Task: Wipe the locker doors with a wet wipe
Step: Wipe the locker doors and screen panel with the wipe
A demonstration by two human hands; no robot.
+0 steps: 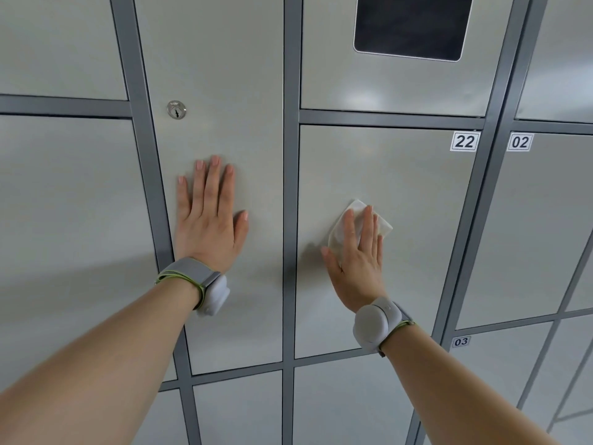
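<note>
Against door 22 (420, 191), right hand (357, 268) presses one wet wipe (356, 207) (grip flat, uncurled); left hand (208, 226) lies flat on second door (231, 85).

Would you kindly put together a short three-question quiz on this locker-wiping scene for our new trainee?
1. Multiple choice: the right hand presses the wet wipe against the door numbered: A 02; B 22; C 03.
2. True or false: the left hand grips a second wipe.
3. Fill in: the keyhole sits ____ the left hand's fingertips.
Key: 1 B, door 22; 2 false, it lies flat and bare on the neighbouring door; 3 above.
</note>
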